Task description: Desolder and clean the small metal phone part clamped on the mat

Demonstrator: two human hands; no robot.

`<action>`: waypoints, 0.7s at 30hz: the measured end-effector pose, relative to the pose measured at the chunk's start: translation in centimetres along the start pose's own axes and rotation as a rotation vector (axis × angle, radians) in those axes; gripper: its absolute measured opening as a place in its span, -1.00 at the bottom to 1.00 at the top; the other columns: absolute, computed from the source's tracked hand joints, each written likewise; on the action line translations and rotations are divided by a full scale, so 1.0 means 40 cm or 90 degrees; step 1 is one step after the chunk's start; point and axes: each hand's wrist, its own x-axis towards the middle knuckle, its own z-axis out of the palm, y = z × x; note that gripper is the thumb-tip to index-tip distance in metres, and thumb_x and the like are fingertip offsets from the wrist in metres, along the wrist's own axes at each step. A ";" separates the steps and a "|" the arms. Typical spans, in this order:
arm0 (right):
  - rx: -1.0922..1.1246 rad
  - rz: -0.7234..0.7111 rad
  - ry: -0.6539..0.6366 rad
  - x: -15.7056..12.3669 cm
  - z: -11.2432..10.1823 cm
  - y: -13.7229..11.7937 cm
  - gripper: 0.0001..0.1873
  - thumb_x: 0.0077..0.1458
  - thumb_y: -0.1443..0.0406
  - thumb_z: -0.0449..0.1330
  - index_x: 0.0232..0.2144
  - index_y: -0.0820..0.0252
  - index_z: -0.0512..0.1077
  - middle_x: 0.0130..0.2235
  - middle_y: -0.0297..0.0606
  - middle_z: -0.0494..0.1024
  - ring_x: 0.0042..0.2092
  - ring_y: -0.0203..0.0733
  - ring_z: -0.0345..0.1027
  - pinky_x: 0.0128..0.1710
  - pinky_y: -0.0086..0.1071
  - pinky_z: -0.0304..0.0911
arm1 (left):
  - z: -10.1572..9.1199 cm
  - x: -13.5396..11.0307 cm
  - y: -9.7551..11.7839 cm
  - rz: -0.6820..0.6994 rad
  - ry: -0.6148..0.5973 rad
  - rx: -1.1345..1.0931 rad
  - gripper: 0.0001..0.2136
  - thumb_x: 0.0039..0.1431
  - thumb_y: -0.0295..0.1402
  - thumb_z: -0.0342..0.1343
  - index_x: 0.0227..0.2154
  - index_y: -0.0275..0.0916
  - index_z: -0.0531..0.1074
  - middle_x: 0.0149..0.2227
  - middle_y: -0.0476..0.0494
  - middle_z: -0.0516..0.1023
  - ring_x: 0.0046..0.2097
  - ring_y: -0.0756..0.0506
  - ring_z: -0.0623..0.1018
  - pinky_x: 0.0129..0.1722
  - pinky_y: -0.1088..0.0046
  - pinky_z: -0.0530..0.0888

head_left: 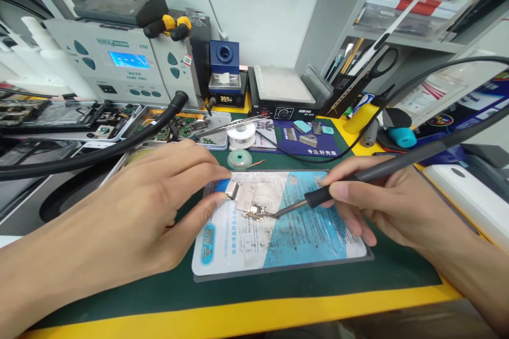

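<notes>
Silver-grey with gold-coloured parts along its lower edge, the small circuit board (249, 198) lies on the upper middle of the blue-and-white work pad (302, 241), which sits on the green bench mat (358, 270). The left hand (139, 206) has thumb and forefinger closed in a tight pinch on the board's 9 o'clock edge, pressing it to the pad. The right hand (382, 204) is wrapped pen-fashion round the black soldering iron (358, 177), fingers and thumb closed on the grip. The iron's tip (284, 211) comes in from 3 o'clock and meets the board at about its 5 o'clock corner. The chief hazard, as I judge it, is closeness. The pinching fingertips sit near the hot tip, and the metal between them could carry heat to the skin. A flinch would then free the board to skate. The pinch holds one edge only, so a sideways push from the tip could pivot the board and drag solder across neighbouring contacts. Lingering on one spot risks lifting a contact or overheating small parts, as the station (226, 99) at 12 o'clock reads 355. The solder spool (243, 134) and green wick reel (239, 159) lie just beyond the pad at 12 o'clock, where a stray sweep could knock them. A thick black hose (119, 145) runs at 10 o'clock, close behind the left hand.
</notes>
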 end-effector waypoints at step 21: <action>-0.029 0.014 0.040 -0.005 0.016 -0.013 -0.72 -0.02 0.12 0.60 -0.39 0.17 0.72 -0.52 -0.19 0.67 -0.71 -0.31 0.34 -0.80 -0.51 0.28 | -0.004 -0.002 0.003 -0.003 -0.033 -0.012 -0.80 0.47 -0.33 0.07 0.08 -0.07 0.40 0.02 -0.02 0.51 0.03 -0.05 0.51 0.03 0.36 0.42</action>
